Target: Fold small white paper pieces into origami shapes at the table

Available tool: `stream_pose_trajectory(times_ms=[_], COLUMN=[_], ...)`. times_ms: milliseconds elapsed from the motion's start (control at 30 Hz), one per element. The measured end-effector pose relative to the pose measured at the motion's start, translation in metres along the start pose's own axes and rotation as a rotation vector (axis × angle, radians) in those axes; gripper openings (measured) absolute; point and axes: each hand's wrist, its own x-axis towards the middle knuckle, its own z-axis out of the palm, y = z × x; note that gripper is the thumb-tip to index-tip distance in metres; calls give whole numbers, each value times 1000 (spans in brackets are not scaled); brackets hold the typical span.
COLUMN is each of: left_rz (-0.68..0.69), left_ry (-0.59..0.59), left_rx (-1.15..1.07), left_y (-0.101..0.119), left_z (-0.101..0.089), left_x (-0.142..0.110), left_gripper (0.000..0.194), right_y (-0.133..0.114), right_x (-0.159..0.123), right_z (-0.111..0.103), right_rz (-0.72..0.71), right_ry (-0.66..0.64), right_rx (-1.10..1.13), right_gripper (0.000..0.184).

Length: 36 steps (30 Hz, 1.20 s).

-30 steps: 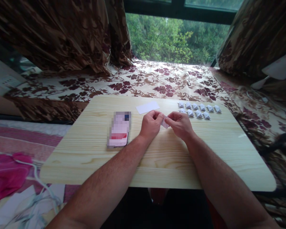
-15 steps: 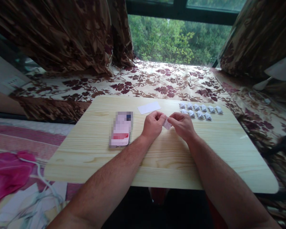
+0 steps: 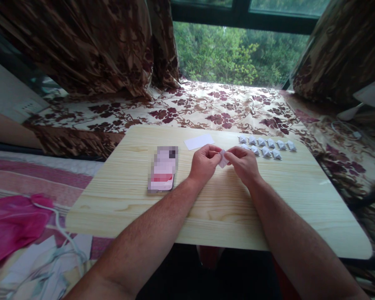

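Near frame centre, left hand (image 3: 204, 164) and right hand (image 3: 244, 163) are pinching a folded paper (image 3: 223, 161) — grip is hiding its sides. Right hand is partly covering one white piece (image 3: 244, 146) behind — left of centre, pixelation is masking the phone (image 3: 163, 167).

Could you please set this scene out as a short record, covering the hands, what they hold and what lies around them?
Left hand: pinching the small paper
Right hand: pinching the same paper
Sheet: white, flat, beyond the left hand
Pieces: white, folded, in two rows, beyond and right of the right hand
Phone: lying left of the left hand, its face pixelated
Surface: wooden table
Behind: window
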Motion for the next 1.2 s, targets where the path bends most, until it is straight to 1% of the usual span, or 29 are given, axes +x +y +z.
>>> stream_pose_trajectory(times_ms=[133,233,300,400,500,600,633,733,833,967,1200], left_rz=[7,-2,-21,-28,1,22,23,28,49,89,122], left_ry=[27,39,24,-28,-35,-6,-2,-18,-35,-1,28], left_rx=[32,32,5,-1,40,74,87,137,171,200,210], left_y=[0,0,0,-3,-7,-9,-9,-8,-6,-5,-1], left_z=[-1,-1,-1,-2,-4,-5,-6,-7,-8,-8,-8], left_x=[1,2,2,2,2,4,4,4,4,3,3], left_gripper=[13,17,22,31,33,31,31,30,29,31,38], right_y=[1,1,1,0,0,2,3,5,5,4,5], right_x=[-1,-1,0,1,1,-1,-1,-2,-1,0,1], right_z=[1,2,2,2,2,2,2,1,-1,-4,-5], right_rz=[-26,-35,-32,-20,-20,-84,-111,-156,-157,-143,-86], right_ry=[-3,3,13,33,26,7,-6,-65,-94,-88,-113], right_rx=[46,48,47,66,75,59,48,-6,-79,-135,-69], right_gripper=[16,12,11,10,15,25,24,13,11,14,19])
